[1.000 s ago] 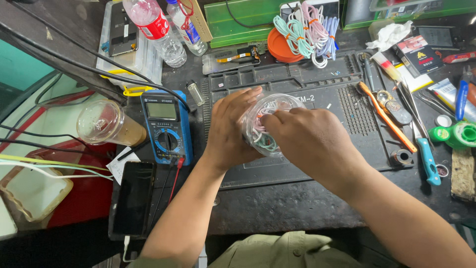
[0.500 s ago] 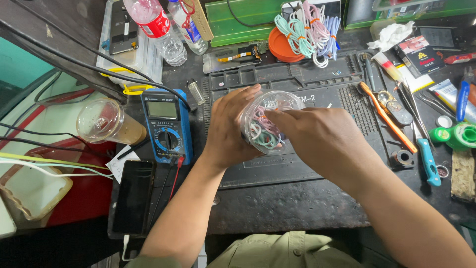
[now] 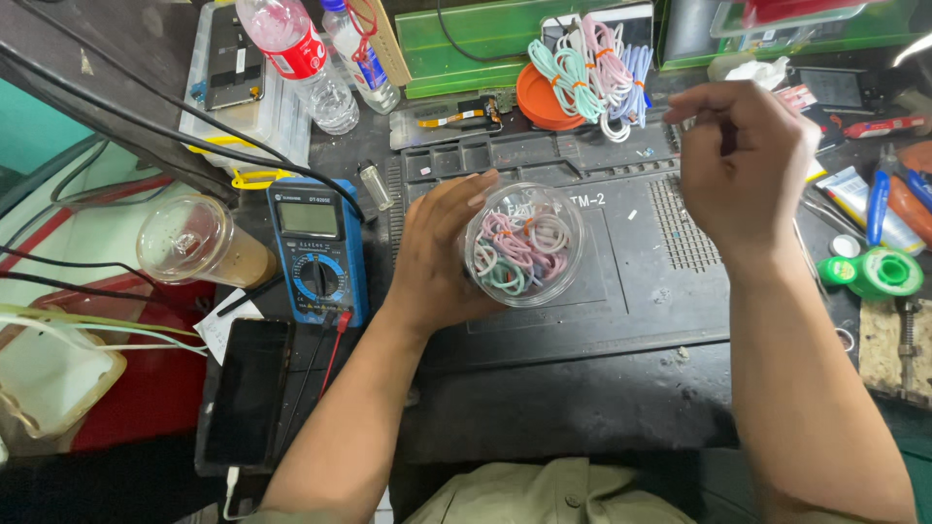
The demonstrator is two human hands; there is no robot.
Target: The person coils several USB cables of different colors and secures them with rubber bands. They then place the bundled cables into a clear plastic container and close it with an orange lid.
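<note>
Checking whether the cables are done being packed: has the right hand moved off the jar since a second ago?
Yes. The right hand has lifted out of the jar and gone right and away, over the mat's far right corner.

A clear round jar (image 3: 525, 245) — tilted, mouth open — holds coiled pink, green and white cables (image 3: 515, 250) above the desk (image 3: 582, 388).

The middle and near part of the dark grey ridged work mat (image 3: 621, 291) lies bare, giving open passage right of the clear round plastic jar of coiled pastel cables (image 3: 524, 245). Left, a blue handheld multimeter (image 3: 317, 250) and clear plastic drink cup (image 3: 199, 245) crowd in; far, a bundle of pastel cables (image 3: 592, 63); right, a green tape roll (image 3: 879, 272)
</note>
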